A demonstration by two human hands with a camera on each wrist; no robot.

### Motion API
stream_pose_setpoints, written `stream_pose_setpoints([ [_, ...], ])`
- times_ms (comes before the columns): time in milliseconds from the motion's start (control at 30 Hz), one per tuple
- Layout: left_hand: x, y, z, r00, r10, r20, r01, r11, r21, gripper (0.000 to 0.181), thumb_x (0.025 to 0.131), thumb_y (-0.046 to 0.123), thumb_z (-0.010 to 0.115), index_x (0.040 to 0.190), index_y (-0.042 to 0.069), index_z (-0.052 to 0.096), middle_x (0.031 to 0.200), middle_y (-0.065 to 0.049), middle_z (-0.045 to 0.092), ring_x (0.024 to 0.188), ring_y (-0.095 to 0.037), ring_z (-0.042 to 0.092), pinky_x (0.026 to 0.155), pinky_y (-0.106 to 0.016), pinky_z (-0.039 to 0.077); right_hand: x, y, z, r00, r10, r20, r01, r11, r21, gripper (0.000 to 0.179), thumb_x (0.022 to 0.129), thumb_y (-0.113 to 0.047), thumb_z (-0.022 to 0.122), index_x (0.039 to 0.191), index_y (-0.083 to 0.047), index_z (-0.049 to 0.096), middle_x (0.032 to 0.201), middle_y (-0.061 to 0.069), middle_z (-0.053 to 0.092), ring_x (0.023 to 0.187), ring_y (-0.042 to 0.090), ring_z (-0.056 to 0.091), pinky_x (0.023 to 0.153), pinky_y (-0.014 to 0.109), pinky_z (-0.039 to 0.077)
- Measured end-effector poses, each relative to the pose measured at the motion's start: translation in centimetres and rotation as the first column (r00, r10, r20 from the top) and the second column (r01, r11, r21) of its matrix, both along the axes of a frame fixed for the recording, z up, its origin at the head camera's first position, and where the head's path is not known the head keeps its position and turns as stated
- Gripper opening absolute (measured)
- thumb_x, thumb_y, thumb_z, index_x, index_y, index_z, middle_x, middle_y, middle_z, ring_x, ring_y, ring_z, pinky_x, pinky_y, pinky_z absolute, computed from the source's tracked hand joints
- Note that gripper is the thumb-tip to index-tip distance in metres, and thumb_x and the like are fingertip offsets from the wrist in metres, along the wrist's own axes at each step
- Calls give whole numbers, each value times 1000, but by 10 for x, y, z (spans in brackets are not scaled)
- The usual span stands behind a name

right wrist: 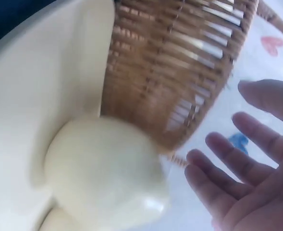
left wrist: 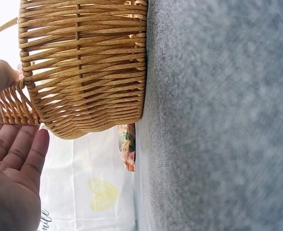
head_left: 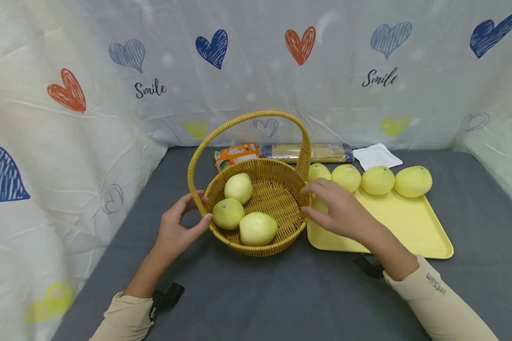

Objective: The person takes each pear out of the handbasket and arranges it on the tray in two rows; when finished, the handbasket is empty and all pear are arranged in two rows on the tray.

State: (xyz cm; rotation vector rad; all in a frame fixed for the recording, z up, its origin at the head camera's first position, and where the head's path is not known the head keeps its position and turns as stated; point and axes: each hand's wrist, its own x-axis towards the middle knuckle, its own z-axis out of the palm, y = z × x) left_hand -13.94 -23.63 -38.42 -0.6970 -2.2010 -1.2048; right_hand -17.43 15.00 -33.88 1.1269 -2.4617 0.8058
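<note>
A yellow wicker basket point(head_left: 258, 251) with a tall hoop handle point(head_left: 256, 115) stands on the grey table. Inside it on the left lie three pale yellow-green fruits point(head_left: 258, 229). My left hand point(head_left: 177, 227) holds the basket's left side where the handle meets the rim, thumb in front and fingers behind, as the left wrist view shows. Over the right rim is my right hand point(head_left: 339, 208), its fingers spread and loosely bent, holding nothing. Beside it, more of these fruits point(head_left: 378, 180) line the far edge of a yellow tray point(head_left: 403, 227); one is partly hidden by this hand.
Behind the basket lie an orange packet point(head_left: 236, 154) and a long clear packet with blue ends point(head_left: 320, 152). A small white dish-like item point(head_left: 377, 156) sits behind the tray. A white curtain point(head_left: 256, 85) printed with hearts closes off the back and sides.
</note>
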Motion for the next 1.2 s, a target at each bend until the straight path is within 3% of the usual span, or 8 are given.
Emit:
stream_pose_setpoints([
  [133,2,0,0,1000,8,22,-8,1000,1,55,76,-14,79,127,-9,59,111,-17,69,98,-30,67,93,-30,53,1,-22,2,992,79,100,-88,992,86,33,93,-25,75,120,-8,68,115,5,67,105,23,63,88,42,53],
  [333,0,0,1,1000,-5,25,5,1000,0,55,79,-7,80,130,-6,59,113,-12,69,101,-27,67,93,-31,54,-2,-52,-1,942,102,321,-175,962,208,54,98,-46,65,134,-6,60,122,6,66,109,24,65,91,42,53],
  [500,-2,0,0,1000,-13,10,13,1000,7,57,77,-9,80,130,-6,60,112,-14,69,100,-28,67,92,-26,53,-11,-69,-7,908,66,413,-215,920,327,64,94,-62,60,135,-12,60,104,-3,68,89,14,65,77,36,53],
  [633,-1,1,2,1000,-7,-6,7,1000,11,58,74,-14,80,128,-8,60,109,-17,69,96,-32,67,90,-24,53,-16,-76,-7,876,53,479,-244,907,344,61,92,-65,61,129,-16,62,95,-9,65,82,9,62,72,33,51],
  [733,4,6,11,1000,0,-12,0,1000,12,56,73,-17,79,125,-12,60,106,-21,69,93,-36,66,89,-23,53,-17,-79,-9,877,92,472,-259,918,302,54,90,-61,66,122,-18,65,94,-9,65,79,9,61,71,33,51],
  [900,13,15,26,1000,-1,-5,1,1000,13,52,73,-19,77,122,-16,59,104,-24,67,92,-38,66,89,-26,54,-15,-80,-12,917,107,385,-196,960,198,59,80,-46,83,127,-16,64,113,-3,66,97,13,62,81,34,53],
  [1033,14,16,28,1000,2,1,-2,1000,16,52,73,-20,76,122,-16,59,104,-24,67,93,-36,66,89,-24,53,-14,-79,-14,943,59,326,-100,989,110,62,78,-30,87,129,-11,57,124,4,58,112,18,56,91,39,51],
  [1200,14,17,26,1000,6,14,-6,1000,23,52,74,-18,76,123,-15,59,105,-24,68,95,-34,66,90,-22,52,-14,-79,-16,951,45,305,-68,996,66,63,80,-26,86,132,-8,57,126,6,57,118,19,53,96,39,49],
])
